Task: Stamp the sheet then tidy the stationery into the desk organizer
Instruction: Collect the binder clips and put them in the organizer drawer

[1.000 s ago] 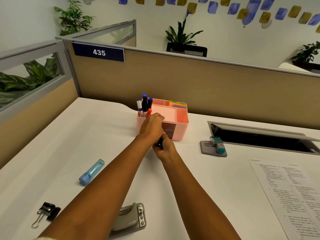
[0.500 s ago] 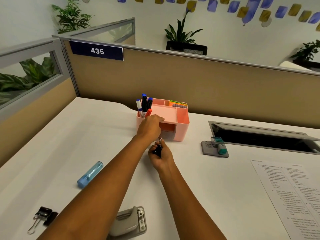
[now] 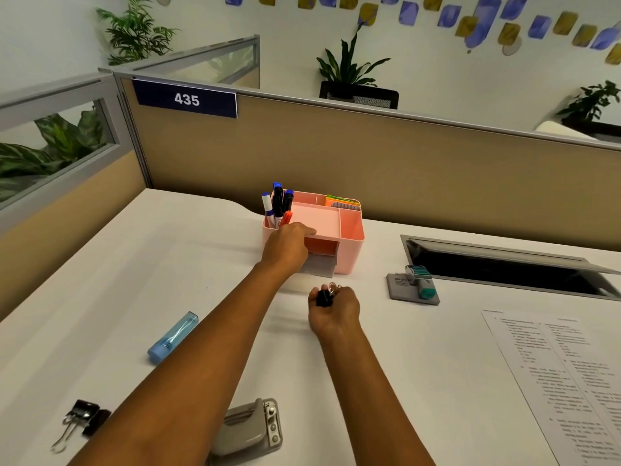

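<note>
The white bench [image 3: 141, 270] fills the lower frame, with the printed sheet [image 3: 571, 378] at lower right. Centre frame, the pink organizer [image 3: 349, 237] stands with markers [image 3: 277, 205] in its left compartment and its small drawer [image 3: 319, 265] pulled out. The left hand [image 3: 285, 245] rests on the organizer's front top edge, fingers curved over it. Just below, the right hand [image 3: 334, 311] has its fingers clamped on a black binder clip [image 3: 324, 297]. The stamp [image 3: 418, 280] sits on its pad, centre right. Lower left lie a hole punch [image 3: 248, 432], a blue stapler [image 3: 173, 338] and another clip [image 3: 82, 420].
</note>
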Tool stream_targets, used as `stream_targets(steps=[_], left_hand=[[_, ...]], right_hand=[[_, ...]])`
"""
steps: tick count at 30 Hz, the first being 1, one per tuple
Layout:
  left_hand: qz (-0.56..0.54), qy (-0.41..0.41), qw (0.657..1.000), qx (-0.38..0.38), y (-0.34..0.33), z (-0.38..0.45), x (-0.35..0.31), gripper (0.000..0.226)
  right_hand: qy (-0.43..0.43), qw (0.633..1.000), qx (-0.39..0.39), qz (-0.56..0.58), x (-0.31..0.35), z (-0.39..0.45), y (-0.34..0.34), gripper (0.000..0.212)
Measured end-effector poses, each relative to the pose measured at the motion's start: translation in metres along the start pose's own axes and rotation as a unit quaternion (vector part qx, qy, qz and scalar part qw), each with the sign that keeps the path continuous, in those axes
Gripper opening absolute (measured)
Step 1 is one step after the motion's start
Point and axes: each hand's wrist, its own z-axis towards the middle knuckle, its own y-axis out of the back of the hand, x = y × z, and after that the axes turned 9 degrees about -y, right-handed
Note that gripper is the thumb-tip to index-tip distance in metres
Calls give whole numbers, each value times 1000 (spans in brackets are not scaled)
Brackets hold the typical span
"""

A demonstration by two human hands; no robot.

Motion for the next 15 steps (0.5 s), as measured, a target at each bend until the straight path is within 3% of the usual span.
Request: stream_targets(steps=[3, 5, 6, 8, 11, 13, 15], left_hand=[[-10, 12, 1000, 12, 0, 1, -1, 44], [-20, 28, 999, 21, 2, 3, -2, 43], [-25, 38, 999, 26, 3, 4, -2, 43], [-32, 46, 998, 26, 4, 5, -3, 42], [-17, 39, 999, 10, 5, 4, -3, 37], [-28, 47, 999, 2, 6, 3, -4, 36], [-30, 49, 998, 2, 6, 3, -4, 36]], right_hand=[[68, 992, 45, -97, 15, -14, -22, 21], [128, 940, 53, -312, 25, -14, -38, 30], [170, 877, 34, -449, 29, -12, -45, 34], [272, 709, -13, -651, 35, -5, -53, 38], [342, 463, -39, -817, 40, 7, -59, 39], [336, 379, -46, -861, 42, 12, -60, 38], [331, 367, -44, -868, 45, 13, -61, 35]])
